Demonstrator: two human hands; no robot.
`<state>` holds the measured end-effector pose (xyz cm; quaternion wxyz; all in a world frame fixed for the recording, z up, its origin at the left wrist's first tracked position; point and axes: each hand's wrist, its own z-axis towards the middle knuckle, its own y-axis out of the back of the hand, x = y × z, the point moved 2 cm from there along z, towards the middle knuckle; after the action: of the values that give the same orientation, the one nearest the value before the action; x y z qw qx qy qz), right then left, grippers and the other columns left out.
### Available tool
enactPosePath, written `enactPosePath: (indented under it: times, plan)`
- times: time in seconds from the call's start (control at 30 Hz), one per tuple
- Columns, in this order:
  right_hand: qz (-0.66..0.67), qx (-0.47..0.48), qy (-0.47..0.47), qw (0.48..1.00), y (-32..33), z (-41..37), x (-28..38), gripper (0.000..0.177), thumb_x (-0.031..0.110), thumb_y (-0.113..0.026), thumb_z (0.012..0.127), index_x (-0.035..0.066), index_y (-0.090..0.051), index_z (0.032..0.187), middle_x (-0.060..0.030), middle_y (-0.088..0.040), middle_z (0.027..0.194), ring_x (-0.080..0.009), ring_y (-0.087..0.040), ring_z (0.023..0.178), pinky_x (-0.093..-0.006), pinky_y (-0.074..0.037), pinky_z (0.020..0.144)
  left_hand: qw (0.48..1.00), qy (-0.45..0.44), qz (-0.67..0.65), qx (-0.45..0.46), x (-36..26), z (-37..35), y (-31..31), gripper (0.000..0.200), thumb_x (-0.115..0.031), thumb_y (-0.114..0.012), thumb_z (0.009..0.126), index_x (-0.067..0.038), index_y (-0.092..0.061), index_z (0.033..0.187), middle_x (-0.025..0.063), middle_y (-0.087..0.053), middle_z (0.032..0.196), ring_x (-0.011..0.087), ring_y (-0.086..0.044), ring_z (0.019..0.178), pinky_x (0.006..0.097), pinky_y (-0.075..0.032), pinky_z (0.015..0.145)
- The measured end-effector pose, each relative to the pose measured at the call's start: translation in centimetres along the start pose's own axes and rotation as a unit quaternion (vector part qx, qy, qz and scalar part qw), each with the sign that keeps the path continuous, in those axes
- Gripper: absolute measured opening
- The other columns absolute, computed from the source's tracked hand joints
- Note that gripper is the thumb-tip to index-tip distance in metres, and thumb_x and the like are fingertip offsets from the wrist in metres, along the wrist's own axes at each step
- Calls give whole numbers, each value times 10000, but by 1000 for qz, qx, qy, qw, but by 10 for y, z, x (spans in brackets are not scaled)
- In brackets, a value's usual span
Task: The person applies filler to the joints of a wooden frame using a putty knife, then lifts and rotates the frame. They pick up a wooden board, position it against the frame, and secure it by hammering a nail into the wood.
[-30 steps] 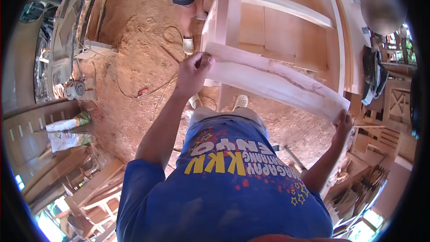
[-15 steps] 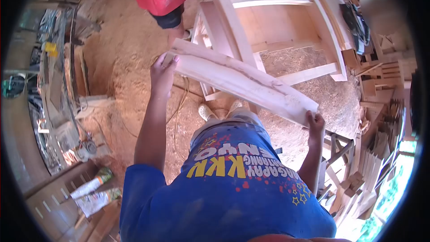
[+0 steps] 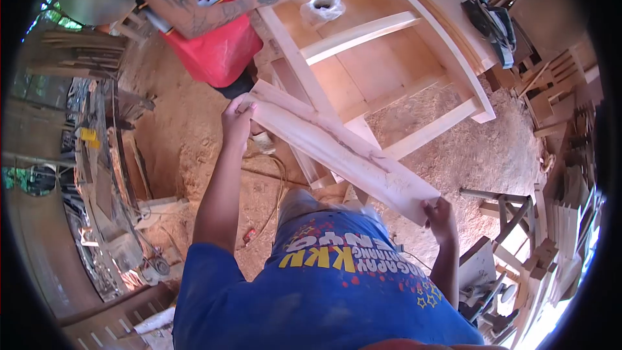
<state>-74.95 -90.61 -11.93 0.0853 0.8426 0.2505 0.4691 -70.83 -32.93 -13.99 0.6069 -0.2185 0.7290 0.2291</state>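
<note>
A pale wooden board (image 3: pixel 343 152) with a dark streak along its grain is held slantwise in front of my body. My left hand (image 3: pixel 238 120) grips its upper left end, thumb on top. At the lower right end, my right hand (image 3: pixel 442 219) is closed on the corner. Behind the board stands a large wooden frame (image 3: pixel 350 45) with crosspieces and thin panels. A roll in clear plastic (image 3: pixel 322 8) lies on one of its panels.
Across the frame, a co-worker (image 3: pixel 214 45) rests a tattooed hand on its edge. A power tool (image 3: pixel 490 29) lies on the frame's right side. Stacked wood offcuts (image 3: pixel 564 207) stand at the right. A cord (image 3: pixel 282 178) runs over the dirt floor.
My view has tilted up, showing more of the frame and the co-worker's arm. Both hands still hold the board, which sits lower in view and slopes more steeply.
</note>
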Motion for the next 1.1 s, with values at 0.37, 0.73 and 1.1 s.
enactPosePath:
  times: [0.37, 0.73, 1.1]
  plan:
    - [21, -237, -72, 969, -139, -32, 26, 462, 401, -689, 997, -45, -622, 900, -99, -631, 675, -130, -584, 547, -302, -462, 483, 988, -101, 3, 113, -22, 184, -74, 438, -96, -832, 853, 54, -665, 1229, 140, -724, 1115, 185, -688, 975, 314, -561, 848]
    - [22, -304, -100, 947, -206, -22, 98, 492, 432, -667, 1008, -24, -616, 831, -72, -587, 609, -134, -543, 479, -307, -413, 436, 992, -118, 1, 48, -6, 230, -52, 410, -247, -862, 826, 16, -642, 1052, 109, -710, 1021, 178, -668, 916, 341, -537, 810]
    - [175, -255, -13, 951, -211, -8, 79, 477, 466, -675, 1001, -9, -630, 996, -40, -589, 687, -94, -522, 462, -255, -398, 379, 556, 240, 642, 470, 369, -42, 290, 341, -405, -697, 875, -127, -780, 1056, 168, -756, 1130, 319, -736, 1048, 484, -555, 911]
